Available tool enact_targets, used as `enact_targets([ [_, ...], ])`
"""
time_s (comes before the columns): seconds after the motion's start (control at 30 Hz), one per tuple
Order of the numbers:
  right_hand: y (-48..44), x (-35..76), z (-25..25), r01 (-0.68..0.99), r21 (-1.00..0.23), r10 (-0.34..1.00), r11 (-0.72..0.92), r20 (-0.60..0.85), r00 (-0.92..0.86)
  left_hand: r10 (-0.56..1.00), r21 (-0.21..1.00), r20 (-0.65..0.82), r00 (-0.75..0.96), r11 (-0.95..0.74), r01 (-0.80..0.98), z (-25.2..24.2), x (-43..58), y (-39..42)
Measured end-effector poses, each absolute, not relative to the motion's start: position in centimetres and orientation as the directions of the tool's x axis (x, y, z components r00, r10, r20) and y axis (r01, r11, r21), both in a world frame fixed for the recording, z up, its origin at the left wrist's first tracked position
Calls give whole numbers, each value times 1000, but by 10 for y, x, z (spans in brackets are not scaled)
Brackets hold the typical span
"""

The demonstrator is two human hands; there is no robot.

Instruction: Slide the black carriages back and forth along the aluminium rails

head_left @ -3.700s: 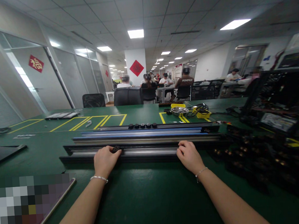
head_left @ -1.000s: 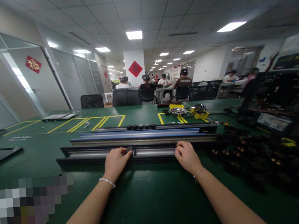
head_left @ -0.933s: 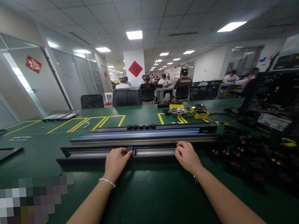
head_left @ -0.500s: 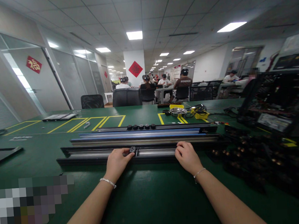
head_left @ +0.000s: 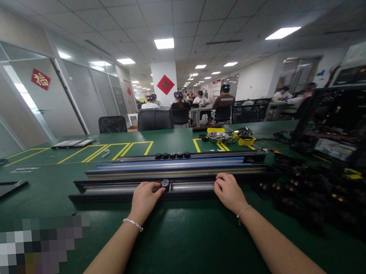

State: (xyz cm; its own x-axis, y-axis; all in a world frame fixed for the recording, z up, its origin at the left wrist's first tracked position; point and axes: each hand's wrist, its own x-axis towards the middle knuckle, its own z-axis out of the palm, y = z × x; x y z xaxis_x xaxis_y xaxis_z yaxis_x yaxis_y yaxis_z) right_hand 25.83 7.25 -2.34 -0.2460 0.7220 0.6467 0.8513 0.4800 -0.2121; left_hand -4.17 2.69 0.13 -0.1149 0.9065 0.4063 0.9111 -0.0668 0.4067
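Note:
A long dark metal rail [head_left: 111,192] with a shiny grey channel lies across the green table in front of me. On its channel sits a small black round part [head_left: 165,184], with the thumb and fingers of my left hand [head_left: 145,196] closed on its left side. My right hand [head_left: 229,190] rests at the rail's right portion, its fingers curled at the edge; whatever is between them is hidden. Behind lie a rail with blue strips [head_left: 172,164] and a thin rail bearing several small black round parts [head_left: 172,155].
A heap of dark parts [head_left: 312,199] covers the right side of the green table [head_left: 184,245]. A metal bowl [head_left: 218,136] and yellow items [head_left: 245,139] stand at the back. A black frame [head_left: 8,191] lies at left. People sit at tables beyond.
The small black round part has shifted slightly to the right along the channel, with my left hand on it. My right hand has stayed in nearly the same place.

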Motion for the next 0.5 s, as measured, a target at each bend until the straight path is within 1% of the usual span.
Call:
enact_targets([
  [0.17, 73, 259, -24, 851, -207, 720, 483, 647, -251, 910, 419, 397, -120, -63, 906, 4, -40, 26],
  [0.5, 71, 258, -22, 846, -212, 715, 488, 653, -249, 924, 438, 378, -61, -120, 891, 6, -37, 24],
])
